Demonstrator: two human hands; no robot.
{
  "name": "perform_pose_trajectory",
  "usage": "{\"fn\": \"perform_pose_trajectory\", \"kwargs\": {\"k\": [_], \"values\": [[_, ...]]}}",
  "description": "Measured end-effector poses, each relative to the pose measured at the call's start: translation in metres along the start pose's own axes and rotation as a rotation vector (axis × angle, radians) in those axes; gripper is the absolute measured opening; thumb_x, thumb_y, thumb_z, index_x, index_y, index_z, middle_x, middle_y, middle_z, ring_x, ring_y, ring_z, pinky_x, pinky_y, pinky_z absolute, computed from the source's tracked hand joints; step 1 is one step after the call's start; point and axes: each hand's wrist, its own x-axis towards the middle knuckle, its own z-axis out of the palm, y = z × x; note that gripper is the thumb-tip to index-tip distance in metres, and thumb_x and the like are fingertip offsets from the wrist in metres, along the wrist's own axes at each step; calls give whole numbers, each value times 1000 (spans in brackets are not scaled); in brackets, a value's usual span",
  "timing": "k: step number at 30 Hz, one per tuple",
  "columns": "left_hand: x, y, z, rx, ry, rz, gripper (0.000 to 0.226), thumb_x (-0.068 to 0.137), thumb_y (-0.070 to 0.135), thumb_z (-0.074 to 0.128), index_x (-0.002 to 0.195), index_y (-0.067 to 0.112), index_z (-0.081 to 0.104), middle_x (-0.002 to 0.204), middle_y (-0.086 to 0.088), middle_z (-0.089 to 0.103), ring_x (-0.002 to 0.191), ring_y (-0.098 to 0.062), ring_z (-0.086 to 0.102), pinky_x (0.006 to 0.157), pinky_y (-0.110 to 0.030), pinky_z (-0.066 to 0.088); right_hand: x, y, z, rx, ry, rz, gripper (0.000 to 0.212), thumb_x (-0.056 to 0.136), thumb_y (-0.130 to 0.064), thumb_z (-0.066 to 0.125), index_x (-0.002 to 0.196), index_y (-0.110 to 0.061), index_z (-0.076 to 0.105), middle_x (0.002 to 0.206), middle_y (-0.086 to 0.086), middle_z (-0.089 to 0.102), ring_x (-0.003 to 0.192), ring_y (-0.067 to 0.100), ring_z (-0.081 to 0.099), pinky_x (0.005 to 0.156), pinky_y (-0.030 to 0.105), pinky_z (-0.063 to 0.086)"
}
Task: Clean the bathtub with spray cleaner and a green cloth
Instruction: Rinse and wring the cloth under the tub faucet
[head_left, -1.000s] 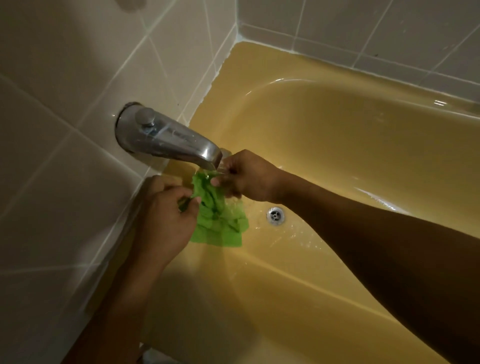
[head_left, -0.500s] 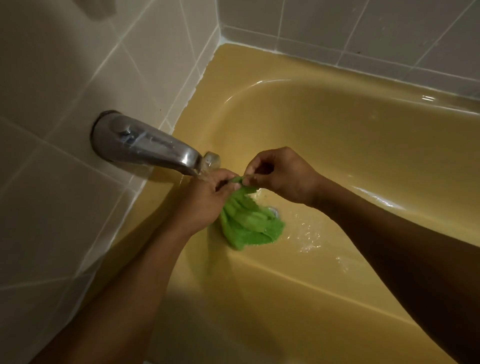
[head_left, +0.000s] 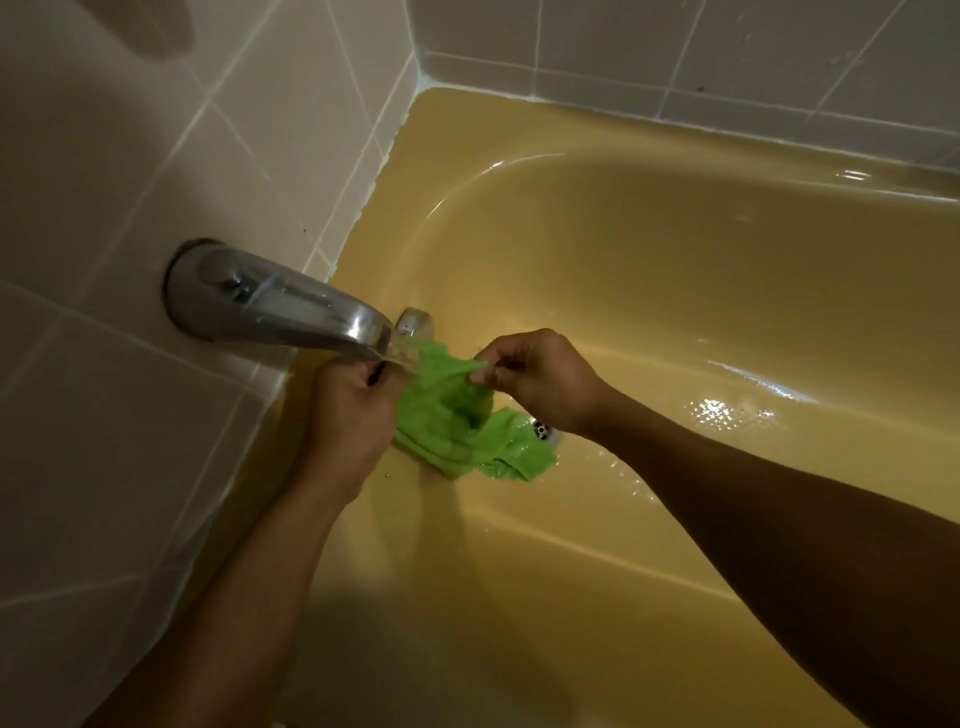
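Pinching a green cloth (head_left: 457, 415) by its top edge with left hand (head_left: 353, 415) and right hand (head_left: 540, 379) under the running spout (head_left: 291, 306), just above the tub (head_left: 675, 260) drain (head_left: 543, 428); best spread wide and turned slowly for soaking every fold.

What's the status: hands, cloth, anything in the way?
Both busy: left hand grips green cloth, right hand pinches its top edge. Cloth stretched under running spout, over bathtub. Nothing in the way.
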Motion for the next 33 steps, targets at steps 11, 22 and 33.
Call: {"fn": "perform_pose_trajectory", "kwargs": {"k": [11, 22, 33], "values": [[1, -5, -21, 489, -247, 260, 37, 85, 49, 76, 117, 31, 72, 111, 11, 73, 101, -5, 68, 89, -36, 58, 3, -51, 2, -59, -153, -71, 9, 95, -16, 71, 92, -13, 79, 89, 3, 77, 80, 13, 70, 78, 27, 56], [6, 6, -26, 599, -153, 473, 13, 96, 11, 66, 94, 12, 79, 75, -4, 69, 65, -15, 61, 61, -34, 49, 3, -53, -8, -232, -189, -46, 11, 87, -20, 80, 96, -13, 78, 90, 4, 77, 86, 22, 70, 84, 41, 57], [-30, -10, -61, 360, 154, 178, 18, 101, 19, 62, 113, 21, 74, 95, 9, 72, 87, -8, 67, 71, -21, 48, 22, -11, 14, -396, -308, -73, 11, 92, -33, 75, 88, -24, 70, 83, -7, 71, 82, 8, 64, 78, 23, 47]]}}
